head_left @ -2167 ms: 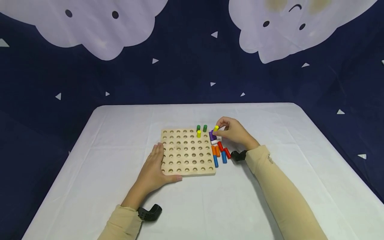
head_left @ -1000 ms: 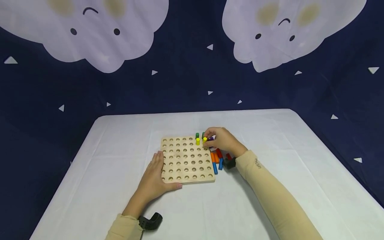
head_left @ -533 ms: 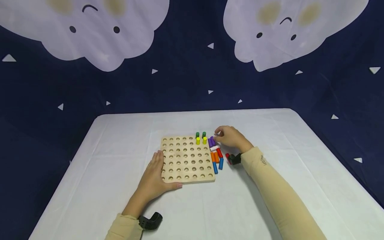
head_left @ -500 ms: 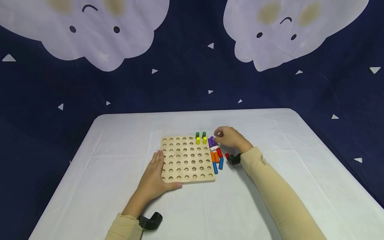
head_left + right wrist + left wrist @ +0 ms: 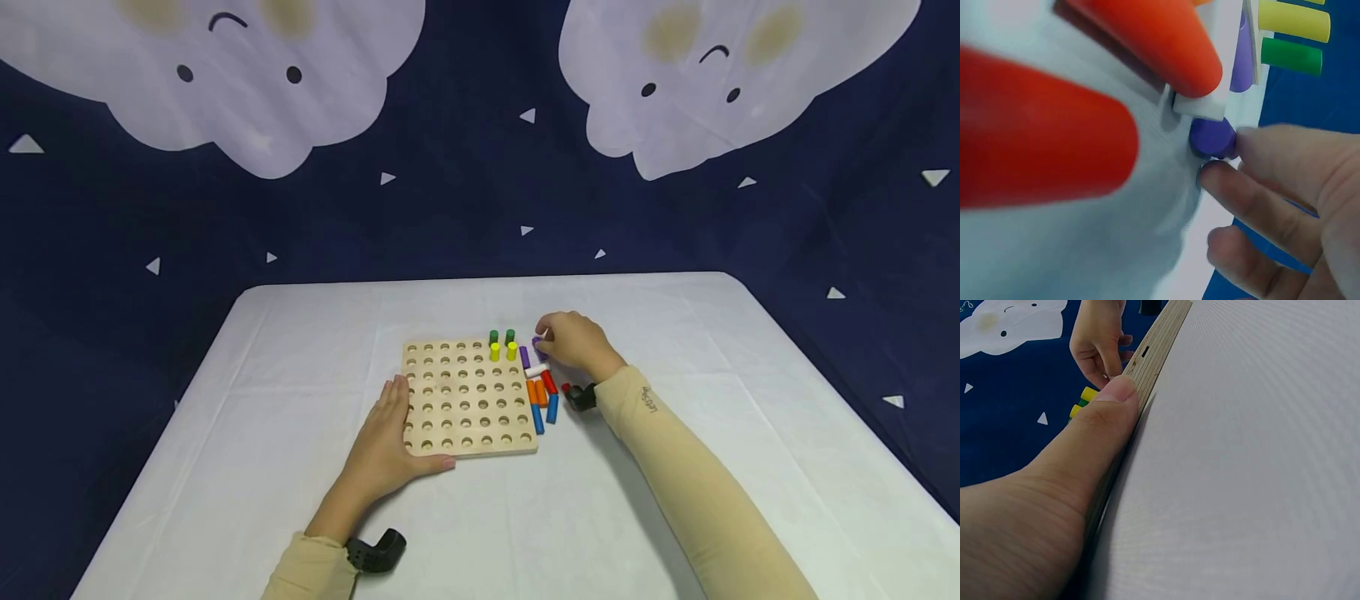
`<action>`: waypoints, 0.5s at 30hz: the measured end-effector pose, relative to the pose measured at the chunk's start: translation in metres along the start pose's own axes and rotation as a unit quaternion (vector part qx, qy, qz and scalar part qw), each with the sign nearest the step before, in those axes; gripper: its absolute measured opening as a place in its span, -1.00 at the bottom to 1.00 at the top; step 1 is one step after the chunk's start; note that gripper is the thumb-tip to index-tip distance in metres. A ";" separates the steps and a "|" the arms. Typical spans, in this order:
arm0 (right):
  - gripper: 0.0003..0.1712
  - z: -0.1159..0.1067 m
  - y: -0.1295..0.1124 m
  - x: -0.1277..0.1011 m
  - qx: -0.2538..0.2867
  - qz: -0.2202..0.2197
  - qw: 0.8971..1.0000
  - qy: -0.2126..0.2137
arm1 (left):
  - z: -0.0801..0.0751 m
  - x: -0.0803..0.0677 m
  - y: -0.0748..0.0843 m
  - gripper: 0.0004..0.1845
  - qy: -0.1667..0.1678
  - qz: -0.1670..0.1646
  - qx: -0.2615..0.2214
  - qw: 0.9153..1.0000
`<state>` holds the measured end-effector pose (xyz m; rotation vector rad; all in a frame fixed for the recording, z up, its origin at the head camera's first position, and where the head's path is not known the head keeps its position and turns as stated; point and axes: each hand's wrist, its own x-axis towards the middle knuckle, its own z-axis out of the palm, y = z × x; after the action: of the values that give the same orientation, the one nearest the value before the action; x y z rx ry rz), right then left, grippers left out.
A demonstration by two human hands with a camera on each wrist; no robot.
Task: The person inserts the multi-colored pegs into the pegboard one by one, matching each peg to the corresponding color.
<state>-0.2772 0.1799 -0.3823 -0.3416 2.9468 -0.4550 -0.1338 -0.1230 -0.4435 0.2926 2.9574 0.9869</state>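
A wooden pegboard (image 5: 465,400) lies mid-table with two green pegs (image 5: 502,336) and two yellow pegs (image 5: 503,351) standing at its far right corner. Loose pegs lie along its right side: purple (image 5: 524,357), white (image 5: 537,369), orange (image 5: 536,391), red (image 5: 550,382), blue (image 5: 552,408). My right hand (image 5: 567,341) pinches a second purple peg (image 5: 1212,139) at the far end of that pile, thumb and fingertips (image 5: 1241,190) on it. My left hand (image 5: 386,433) lies flat at the board's near left corner, its thumb (image 5: 1107,415) pressed along the board's edge (image 5: 1157,347).
The white table (image 5: 675,333) is ringed by a dark blue backdrop with cloud shapes (image 5: 720,75). A black wrist mount (image 5: 378,550) sits on my left forearm, another (image 5: 581,397) on the right beside the loose pegs.
My right hand carried a yellow peg to the board and left it standing beside the first yellow one. It then moved right to the loose pile and took hold of a purple peg. Left hand unmoved.
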 end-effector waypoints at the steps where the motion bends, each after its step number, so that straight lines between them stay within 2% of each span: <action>1: -0.66 0.000 0.000 0.000 -0.005 0.001 1.000 0.001 | 0.000 0.000 0.000 0.59 0.000 0.001 0.000 1.000; 7: -0.56 0.002 0.001 0.000 -0.016 0.010 1.000 -0.010 | -0.001 0.000 -0.002 0.60 -0.004 -0.001 -0.002 1.000; 15: -0.58 0.006 0.001 0.002 -0.017 0.011 1.000 -0.016 | -0.001 0.000 -0.002 0.59 -0.007 0.000 -0.001 1.000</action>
<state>-0.2784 0.1792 -0.3886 -0.3159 2.9280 -0.3932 -0.1343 -0.1253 -0.4435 0.2988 2.9443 0.9832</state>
